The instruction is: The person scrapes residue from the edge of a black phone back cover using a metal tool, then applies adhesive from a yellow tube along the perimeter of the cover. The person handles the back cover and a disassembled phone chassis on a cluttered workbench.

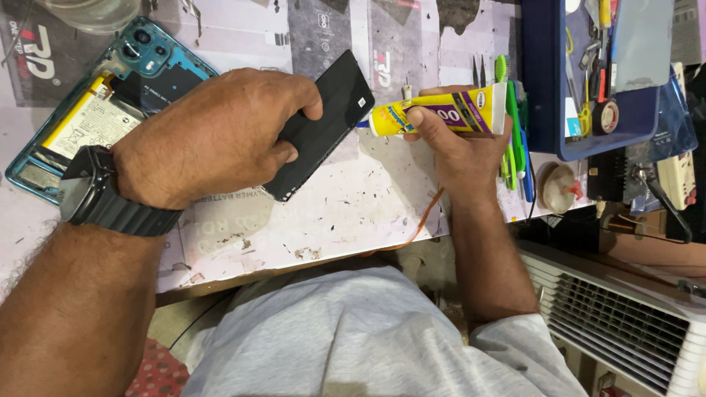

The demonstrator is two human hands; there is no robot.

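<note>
The worktable [353,213], covered in a scuffed, stained pale sheet, carries everything here. At its far left corner lies an opened teal phone body [88,110], back off, its pale battery and camera cluster exposed. At the right edge sits a blue tray [548,88] crowded with small tools, and beside it a few green and blue plastic pry tools [517,132] lie on the table.

Near the middle of the table a black phone panel [331,117] is lifted and tilted — a flat, dark, glossy slab, long and narrow, its far corner pointing toward the tray. The left hand [213,136], with a black wristwatch [92,195] on the wrist, is curled over the panel's near half, fingers wrapped across its face and gripping it firmly.

The right hand [456,143] is closed around a yellow glue tube [441,114] with purple markings, thumb pressed on top. The tube lies level — its small blue nozzle meets the panel's right edge near the upper corner.
</note>
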